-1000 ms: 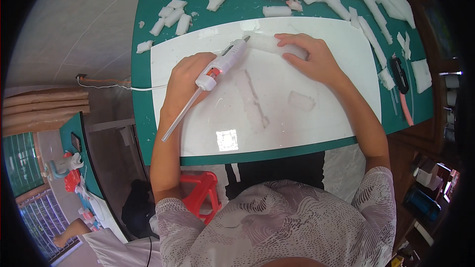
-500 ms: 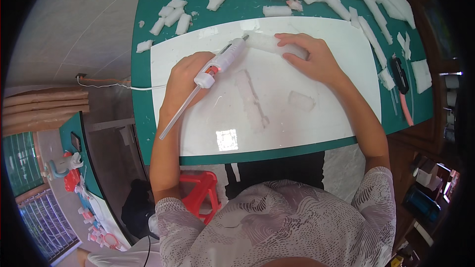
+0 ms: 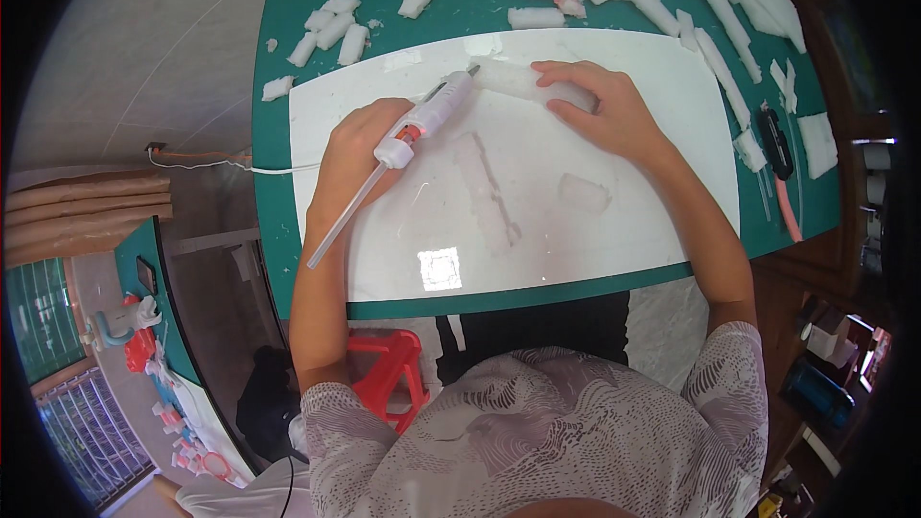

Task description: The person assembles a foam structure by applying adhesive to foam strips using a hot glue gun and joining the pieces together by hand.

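White plastic forms the pistol-shaped glue gun point(image 3: 436, 113) that, in my distant head view, the left hand point(image 3: 360, 146) grips, its nozzle point(image 3: 473, 69) by the left end of a pale, oblong foam strip point(image 3: 508, 82). I see the right hand point(image 3: 602, 107) grasping that strip's other end on the glossy white board point(image 3: 643, 240).

We can read no words, numbers or signs for certain. At lower centre, the patterned shirt point(image 3: 523, 422) carries a small script-like mark, and left of upper centre, the white glue gun point(image 3: 443, 105) shows nothing legible to us.
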Motion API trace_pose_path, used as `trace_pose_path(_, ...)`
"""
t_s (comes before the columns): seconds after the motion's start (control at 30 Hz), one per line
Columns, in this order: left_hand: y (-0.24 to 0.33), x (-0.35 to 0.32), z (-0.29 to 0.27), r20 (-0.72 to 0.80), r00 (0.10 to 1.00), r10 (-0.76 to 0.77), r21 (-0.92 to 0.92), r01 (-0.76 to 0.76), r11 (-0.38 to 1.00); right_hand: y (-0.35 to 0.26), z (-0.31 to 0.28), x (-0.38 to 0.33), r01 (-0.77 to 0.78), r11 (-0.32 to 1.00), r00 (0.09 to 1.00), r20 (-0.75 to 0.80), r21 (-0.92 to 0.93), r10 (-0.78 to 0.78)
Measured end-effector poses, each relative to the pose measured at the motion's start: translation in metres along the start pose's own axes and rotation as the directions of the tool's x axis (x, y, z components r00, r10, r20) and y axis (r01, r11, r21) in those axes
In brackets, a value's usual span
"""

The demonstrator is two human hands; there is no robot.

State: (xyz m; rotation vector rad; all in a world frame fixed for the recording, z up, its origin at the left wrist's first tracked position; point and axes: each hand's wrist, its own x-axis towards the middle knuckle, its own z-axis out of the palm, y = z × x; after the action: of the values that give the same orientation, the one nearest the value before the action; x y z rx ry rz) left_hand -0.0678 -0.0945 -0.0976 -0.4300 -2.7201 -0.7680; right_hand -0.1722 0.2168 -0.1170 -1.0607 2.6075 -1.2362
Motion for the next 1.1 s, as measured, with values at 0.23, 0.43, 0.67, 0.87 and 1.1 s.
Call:
trace_pose_path(0.23, 0.0003, -0.0006, -0.0015, -0.028, 1.0, 0.011, -0.012, -0.011, 1.0, 0.001, 0.0009, -0.0004, 0.013, 1.0, 1.0, -0.009, 0.008, -0.013)
trace_pose_path(0.43, -0.0003, -0.0006, -0.0015, -0.022, 0.999, -0.03, -0.013, 0.03, 0.999, 0.0005, 0.0016, 0.0001, 0.017, 1.0, 1.0, -0.004, -0.002, -0.017)
trace_pose_path(0.67, 0.0012, 0.0004, -0.0018, -0.016, 0.999, -0.046, -0.026, 0.045, 0.999, -0.0015, 0.0003, 0.0001, 0.0, 1.0, 1.0, 0.002, 0.008, 0.0)
trace_pose_path(0.87, -0.0008, 0.0004, -0.001, -0.002, 1.0, -0.03, -0.046, 0.03, 0.998, 0.0002, 0.0013, -0.0006, 0.021, 1.0, 1.0, -0.011, 0.002, -0.021)
trace_pose_path(1.1, 0.0042, -0.0005, -0.0061, -0.056, 0.995, -0.079, -0.086, 0.074, 0.994, 0.0005, 0.001, -0.0004, 0.003, 1.0, 1.0, 0.001, 0.004, -0.003)
